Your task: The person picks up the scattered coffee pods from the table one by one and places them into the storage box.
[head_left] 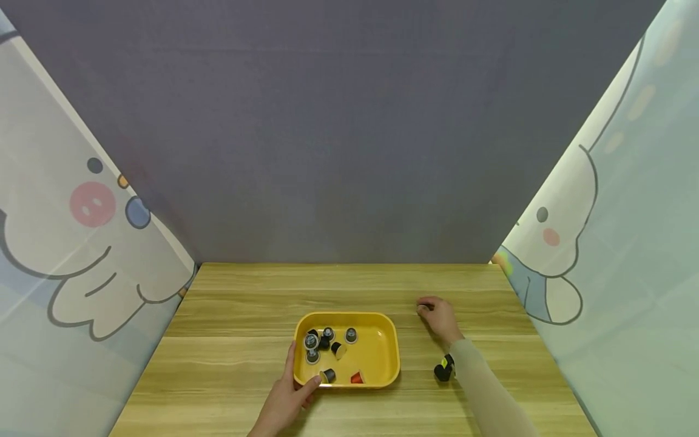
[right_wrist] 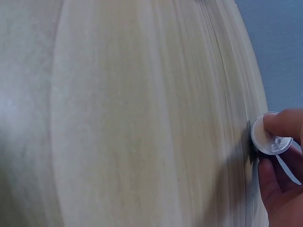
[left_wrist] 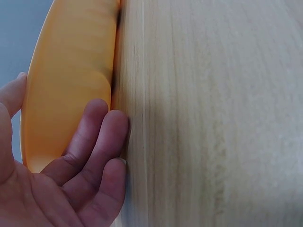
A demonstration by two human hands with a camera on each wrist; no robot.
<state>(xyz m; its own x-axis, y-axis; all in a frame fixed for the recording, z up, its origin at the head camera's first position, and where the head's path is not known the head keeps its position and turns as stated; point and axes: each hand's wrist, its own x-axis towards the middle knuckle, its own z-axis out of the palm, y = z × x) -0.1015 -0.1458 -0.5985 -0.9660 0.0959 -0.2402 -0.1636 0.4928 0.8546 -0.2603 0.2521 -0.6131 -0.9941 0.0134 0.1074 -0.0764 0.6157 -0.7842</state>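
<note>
A yellow tray (head_left: 377, 363) stands on the wooden table, with several coffee capsules inside. Most are dark, such as the grey one (head_left: 351, 335); a red capsule (head_left: 357, 377) lies near the front wall. My left hand (head_left: 283, 397) grips the tray's front left corner. Its thumb is over the rim, and in the left wrist view the other fingers (left_wrist: 111, 135) curl against the outer wall. To the right of the tray, my right hand (head_left: 441, 320) pinches a capsule with a round silver lid (right_wrist: 280, 143), thumb on the lid, close over the table.
Beside the right sleeve (head_left: 486, 388) lies a black object with a yellow-green patch (head_left: 443, 369), partly covered by the sleeve. A grey panel (head_left: 338, 133) rises behind the table (head_left: 240, 303), and cartoon-printed curtains (head_left: 628, 255) flank it.
</note>
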